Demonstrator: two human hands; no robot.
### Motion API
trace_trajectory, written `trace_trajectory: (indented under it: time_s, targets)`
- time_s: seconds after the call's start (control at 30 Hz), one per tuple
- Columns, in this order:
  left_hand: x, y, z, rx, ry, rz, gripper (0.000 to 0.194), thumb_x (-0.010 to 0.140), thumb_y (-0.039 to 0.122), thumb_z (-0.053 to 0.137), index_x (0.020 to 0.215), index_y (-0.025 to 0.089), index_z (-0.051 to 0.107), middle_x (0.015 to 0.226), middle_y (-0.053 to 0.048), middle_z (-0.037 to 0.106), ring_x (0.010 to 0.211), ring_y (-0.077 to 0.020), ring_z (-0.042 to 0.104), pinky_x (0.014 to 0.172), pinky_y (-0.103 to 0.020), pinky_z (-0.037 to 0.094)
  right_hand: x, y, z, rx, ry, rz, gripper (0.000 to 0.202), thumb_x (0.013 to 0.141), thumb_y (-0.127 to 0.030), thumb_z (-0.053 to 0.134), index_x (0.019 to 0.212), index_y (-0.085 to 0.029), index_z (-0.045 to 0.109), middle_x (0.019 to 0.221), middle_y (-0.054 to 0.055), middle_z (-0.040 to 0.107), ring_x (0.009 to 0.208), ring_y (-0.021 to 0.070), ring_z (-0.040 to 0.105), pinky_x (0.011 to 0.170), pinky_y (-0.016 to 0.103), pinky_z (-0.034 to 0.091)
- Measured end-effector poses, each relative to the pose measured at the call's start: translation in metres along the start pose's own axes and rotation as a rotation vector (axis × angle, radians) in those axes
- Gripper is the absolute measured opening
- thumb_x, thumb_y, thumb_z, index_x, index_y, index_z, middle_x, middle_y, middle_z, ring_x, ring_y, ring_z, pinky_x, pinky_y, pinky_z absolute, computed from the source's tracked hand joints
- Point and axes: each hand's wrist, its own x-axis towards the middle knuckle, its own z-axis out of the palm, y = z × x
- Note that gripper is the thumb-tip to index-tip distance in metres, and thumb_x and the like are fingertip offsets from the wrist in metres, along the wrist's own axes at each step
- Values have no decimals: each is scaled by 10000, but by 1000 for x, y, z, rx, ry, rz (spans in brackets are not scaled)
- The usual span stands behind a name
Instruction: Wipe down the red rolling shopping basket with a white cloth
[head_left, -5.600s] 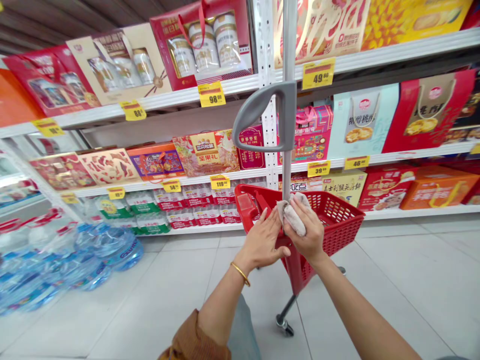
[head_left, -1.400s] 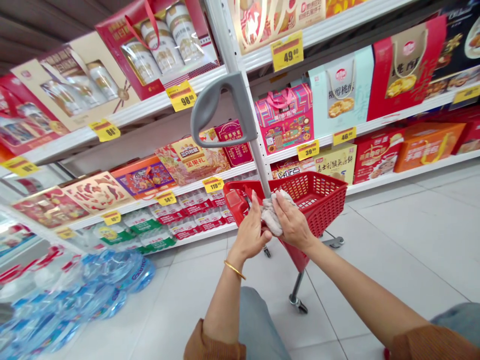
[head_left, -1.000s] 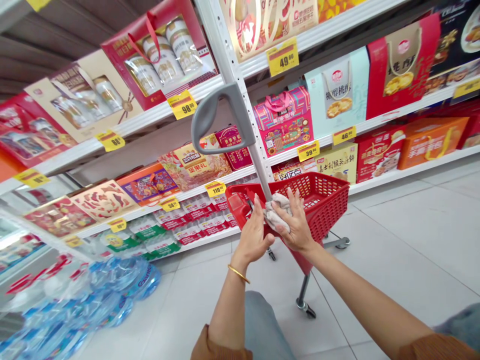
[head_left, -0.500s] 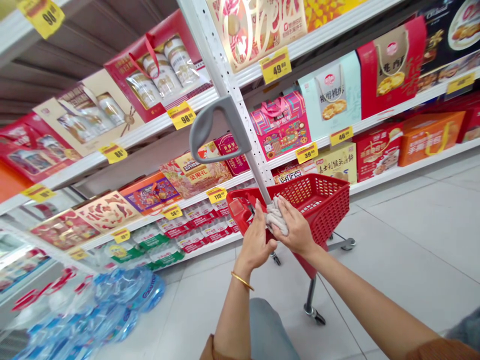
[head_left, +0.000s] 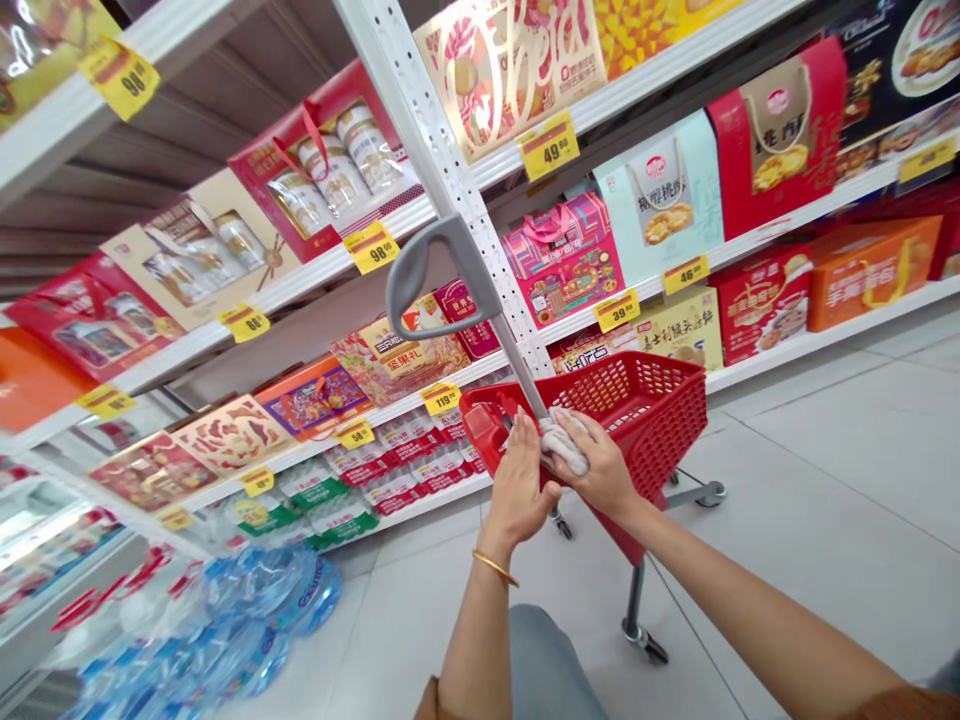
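Observation:
A red plastic shopping basket cart with a grey pole and a grey loop handle stands in front of the shelves. My right hand presses a crumpled light grey cloth against the basket's near end, by the foot of the pole. Just left of the cloth, my left hand lies flat at the red rim, fingers extended and nothing in it. A gold bracelet circles the left wrist.
White shelves with gift boxes and yellow price tags rise behind the cart. Large blue-tinted water bottles stand on the floor at the lower left. The cart's wheels rest on grey floor tiles. My knee shows at the bottom.
The whole view has shifted slightly, so shelves, cart and hands appear a little lower and further right. Both hands keep nearly the same place on the cart, with the cloth still under my right hand.

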Motion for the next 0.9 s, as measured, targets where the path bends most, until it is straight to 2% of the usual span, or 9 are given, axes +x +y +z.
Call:
trace_trajectory:
  time_s: [0.13, 0.3, 0.4, 0.47, 0.53, 0.67, 0.8, 0.9]
  targets:
    - [0, 1, 5, 88, 19, -4, 990, 859, 802, 89, 1563, 118, -41, 1627, -195, 8, 1506, -298, 1, 1217, -524, 149, 20, -6, -8, -38, 95, -111, 588, 859, -248, 623, 1429, -254, 478, 1304, 125, 604, 1178, 273, 596, 986, 463, 532]
    - [-1, 4, 6, 73, 10, 2, 985, 866, 794, 76, 1555, 110, -95, 1624, -189, -46, 1503, -295, -16, 1220, -513, 144, 74, -16, -16, -88, 214, -269, 532, 834, -288, 680, 1353, -251, 568, 1349, 135, 574, 1188, 292, 584, 996, 466, 511]
    - [-1, 5, 5, 57, -6, -8, 994, 862, 797, 64, 1556, 102, -87, 1625, -182, -37, 1500, -289, -23, 1226, -500, 130, 101, -14, -15, -85, 143, -360, 502, 852, -331, 659, 1342, -261, 576, 1418, 111, 533, 1235, 284, 558, 1034, 467, 484]
    - [0, 5, 4, 51, -23, -13, 1018, 851, 810, 62, 1558, 88, -61, 1623, -188, -23, 1499, -293, -12, 1227, -499, 125, 107, -10, -14, -71, 69, -403, 497, 860, -334, 647, 1345, -246, 574, 1434, 112, 524, 1251, 278, 549, 1046, 464, 476]
    - [0, 5, 3, 38, -45, -16, 1048, 843, 823, 78, 1557, 63, -19, 1619, -208, 6, 1500, -302, 17, 1225, -499, 134, 103, -5, -13, -52, 16, -421, 501, 865, -324, 642, 1350, -222, 570, 1425, 128, 533, 1263, 279, 541, 1051, 465, 471]
    - [2, 5, 0, 2, -72, -25, 1092, 818, 853, 94, 1553, 50, 17, 1613, -228, 54, 1499, -314, 84, 1214, -492, 189, 77, 3, -11, -9, -37, -371, 500, 878, -303, 625, 1367, -228, 553, 1440, 129, 521, 1285, 280, 526, 1058, 477, 463]
    - [4, 6, -3, -52, -67, -19, 1083, 815, 856, 112, 1559, 80, -20, 1626, -196, 19, 1505, -306, 46, 1225, -477, 149, 51, 8, -8, 4, -84, -253, 477, 891, -312, 603, 1362, -251, 555, 1445, 121, 514, 1281, 278, 533, 1050, 485, 471]
    - [3, 5, -4, -78, -53, -17, 1075, 811, 858, 128, 1561, 111, -65, 1631, -172, -25, 1507, -303, 27, 1227, -467, 138, 36, 12, -5, 7, -105, -219, 472, 888, -310, 604, 1356, -261, 560, 1430, 118, 528, 1274, 284, 539, 1042, 498, 477]
